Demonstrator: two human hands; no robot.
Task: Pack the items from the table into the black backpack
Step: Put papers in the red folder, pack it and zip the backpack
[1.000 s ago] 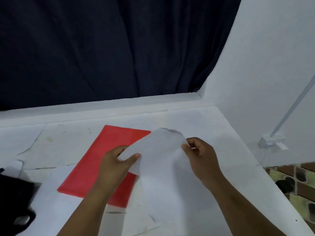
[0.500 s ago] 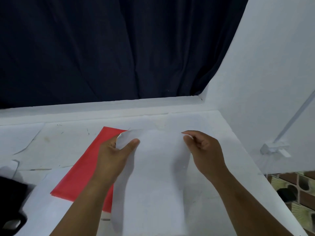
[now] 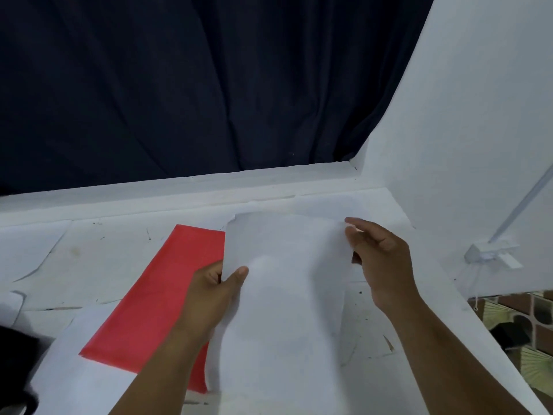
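Observation:
A white sheet of paper (image 3: 284,295) is lifted off the table in front of me, its top edge slightly torn. My left hand (image 3: 214,290) pinches its left edge between thumb and fingers. My right hand (image 3: 380,259) holds the sheet's upper right edge, fingers extended along it. Under and left of the sheet lies a flat red sheet (image 3: 152,298) on the white table (image 3: 113,244). A piece of the black backpack (image 3: 15,363) shows at the lower left edge, mostly out of frame.
A dark blue curtain (image 3: 179,85) hangs behind the table. A white wall panel (image 3: 478,145) stands on the right with a white clip and rod (image 3: 490,254). More white paper sheets cover the tabletop. Patterned floor tiles (image 3: 526,324) show past the table's right edge.
The white sheet has been spread flatter and raised. My left hand slid down its left edge and my right hand moved out to the upper right edge.

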